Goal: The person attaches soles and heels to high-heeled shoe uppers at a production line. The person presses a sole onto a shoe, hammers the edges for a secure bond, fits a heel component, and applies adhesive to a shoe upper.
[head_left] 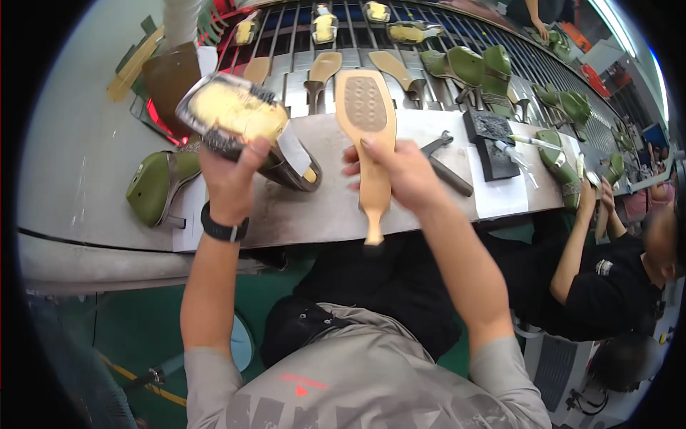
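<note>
My left hand is closed around a dark shoe upper, tilted so its pale yellow underside faces up. The upper's rim looks wrapped in clear film, and a white paper slip hangs at its side. In my right hand is a tan high-heel shoe sole with a patterned forefoot panel. Its forefoot points away from me and its narrow heel toward me. The two pieces are apart. Close to my left wrist, a green heeled shoe rests on the worktable.
Right of my right hand lies a hammer, near a black block and syringes on white paper. Beyond, a slatted conveyor carries yellow-bottomed uppers, tan soles and green shoes. A co-worker handles a green shoe at the right.
</note>
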The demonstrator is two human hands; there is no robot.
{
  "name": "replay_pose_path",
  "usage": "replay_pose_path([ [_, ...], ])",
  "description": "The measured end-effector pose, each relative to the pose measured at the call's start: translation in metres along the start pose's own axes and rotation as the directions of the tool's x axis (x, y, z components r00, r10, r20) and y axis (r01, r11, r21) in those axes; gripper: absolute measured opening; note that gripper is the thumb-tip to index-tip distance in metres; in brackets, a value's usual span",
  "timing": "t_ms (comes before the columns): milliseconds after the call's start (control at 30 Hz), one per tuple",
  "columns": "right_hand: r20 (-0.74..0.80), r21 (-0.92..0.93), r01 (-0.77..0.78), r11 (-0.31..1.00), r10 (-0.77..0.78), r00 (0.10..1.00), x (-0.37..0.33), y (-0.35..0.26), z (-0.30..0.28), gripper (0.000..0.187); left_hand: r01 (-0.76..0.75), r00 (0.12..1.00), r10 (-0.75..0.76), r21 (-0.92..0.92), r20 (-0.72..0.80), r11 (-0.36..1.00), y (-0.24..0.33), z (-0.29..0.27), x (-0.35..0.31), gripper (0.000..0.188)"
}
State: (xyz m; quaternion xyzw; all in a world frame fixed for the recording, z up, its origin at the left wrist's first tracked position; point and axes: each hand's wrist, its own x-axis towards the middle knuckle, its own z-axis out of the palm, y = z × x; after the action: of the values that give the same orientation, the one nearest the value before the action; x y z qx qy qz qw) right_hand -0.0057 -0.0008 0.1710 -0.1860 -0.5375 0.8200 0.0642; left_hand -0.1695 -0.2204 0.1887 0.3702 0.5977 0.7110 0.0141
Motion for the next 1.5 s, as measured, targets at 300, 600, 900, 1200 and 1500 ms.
replay_pose_path([
  [300, -0.119, -0.064, 0.358, 0.932, -0.363, 0.924, 0.014, 0.010, -0.013, 0.046, 0.260, 0.959, -0.282, -0.479, 0.027, 0.838, -0.043, 0.011, 0.026, 0.051],
  [600, -0.173, -0.089, 0.247, 0.965, -0.259, 0.950, -0.002, 0.051, 0.013, 0.040, 0.398, 0.896, -0.428, -0.653, 0.123, 0.645, -0.076, 0.023, 0.032, 0.058],
  [900, -0.229, -0.194, 0.216, 0.957, -0.258, 0.939, -0.002, 0.051, 0.020, 0.033, 0.363, 0.897, -0.434, -0.705, 0.086, 0.609, -0.071, 0.025, 0.033, 0.053],
  [1200, -0.156, -0.724, 0.326, 0.608, -0.604, 0.781, -0.021, 0.069, 0.015, 0.021, 0.317, 0.899, -0.437, -0.730, 0.027, 0.606, -0.076, 0.028, 0.034, 0.064],
  [1500, -0.360, 0.113, 0.310, 0.944, -0.252, 0.898, -0.164, 0.095, 0.007, 0.038, 0.357, 0.908, -0.405, -0.697, 0.103, 0.622, -0.067, 0.029, 0.030, 0.065],
])
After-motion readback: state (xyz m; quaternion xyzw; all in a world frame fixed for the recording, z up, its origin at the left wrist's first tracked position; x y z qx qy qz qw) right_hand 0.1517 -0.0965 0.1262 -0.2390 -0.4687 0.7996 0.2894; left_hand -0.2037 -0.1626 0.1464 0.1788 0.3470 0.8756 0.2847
